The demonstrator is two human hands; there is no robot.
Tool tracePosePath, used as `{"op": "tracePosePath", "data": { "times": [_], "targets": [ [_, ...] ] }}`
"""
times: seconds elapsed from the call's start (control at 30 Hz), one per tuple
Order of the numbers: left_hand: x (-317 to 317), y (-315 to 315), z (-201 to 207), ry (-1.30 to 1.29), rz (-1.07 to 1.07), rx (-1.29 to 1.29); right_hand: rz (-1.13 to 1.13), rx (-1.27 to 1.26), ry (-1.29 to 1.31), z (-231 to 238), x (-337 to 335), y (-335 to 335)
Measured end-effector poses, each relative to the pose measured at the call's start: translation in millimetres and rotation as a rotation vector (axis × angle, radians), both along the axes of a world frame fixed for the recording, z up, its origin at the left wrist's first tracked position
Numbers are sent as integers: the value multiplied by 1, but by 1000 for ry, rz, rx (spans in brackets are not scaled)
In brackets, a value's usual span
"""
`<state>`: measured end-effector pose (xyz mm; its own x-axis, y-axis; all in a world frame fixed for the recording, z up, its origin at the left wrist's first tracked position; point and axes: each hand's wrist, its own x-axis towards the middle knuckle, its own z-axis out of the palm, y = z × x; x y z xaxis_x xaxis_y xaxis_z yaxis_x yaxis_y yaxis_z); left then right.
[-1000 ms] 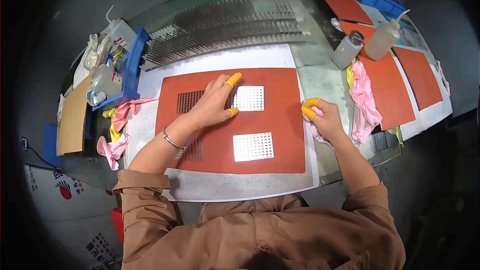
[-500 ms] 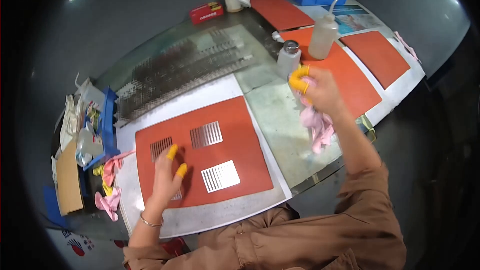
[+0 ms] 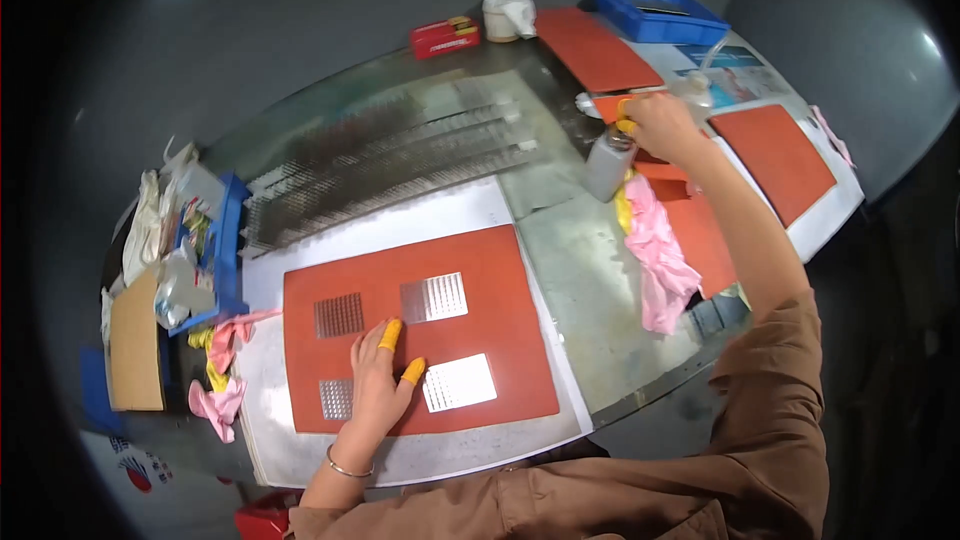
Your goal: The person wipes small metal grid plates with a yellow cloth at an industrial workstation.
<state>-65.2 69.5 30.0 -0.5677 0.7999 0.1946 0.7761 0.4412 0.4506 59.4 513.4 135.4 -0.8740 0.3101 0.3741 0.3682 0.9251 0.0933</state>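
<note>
My left hand, with yellow finger cots on its thumb and a finger, rests spread on a red-brown mat. Around it lie thin slotted metal plates: one far left, one far right, one beside my thumb and one partly covered by my hand. At the right, my right hand grips a translucent bottle by its metal top, with fingers curled and partly hidden. Below that hand a pink cloth with a yellow part lies on the table, seemingly apart from it.
Rows of slotted metal pieces stand across the back. A spouted wash bottle is behind my right hand. Another red mat and a blue tray lie right, a blue bin and pink cloths left.
My right hand has let go of the pink cloth, moved farther out and taken hold of the bottle, which has come nearer. My left hand has shifted right, off the far-left plate. The view has shifted.
</note>
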Motion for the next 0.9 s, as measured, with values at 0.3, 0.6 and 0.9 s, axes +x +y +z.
{"op": "tracePosePath", "data": {
  "times": [0.3, 0.6, 0.9],
  "targets": [
    [-13, -9, -1, 57, -154, -3, 1, 73, -118, 5, -3, -6],
    [-45, -20, -1, 47, -371, -36, 35, -674, 27, -27, -31, -175],
    [-41, -20, -12, 155, -375, -66, 173, -764, -38, -105, -123, -255]
  ]
}}
